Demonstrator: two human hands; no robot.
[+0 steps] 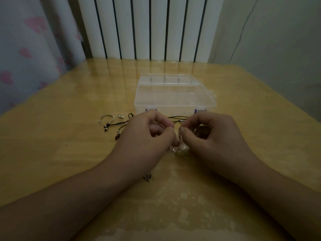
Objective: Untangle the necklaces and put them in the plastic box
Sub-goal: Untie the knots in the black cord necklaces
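Observation:
A clear plastic box (174,94) with blue latches sits shut at the middle of the wooden table (69,145). Just in front of it, my left hand (145,136) and my right hand (210,134) pinch a pale beaded necklace (180,148) between thumbs and fingers; its beads bunch on the table under my fingertips. Black cord necklaces (178,119) run behind both hands, with small dark pendants (118,135) to the left. A silver twisted ring-shaped piece (106,119) lies further left. A small dark charm (148,176) rests between my forearms.
A white radiator with dark gaps (147,26) stands behind the table's far edge. A curtain with pink hearts (29,54) hangs at the left, a plain wall at the right. A small silver bead (120,116) lies beside the ring-shaped piece.

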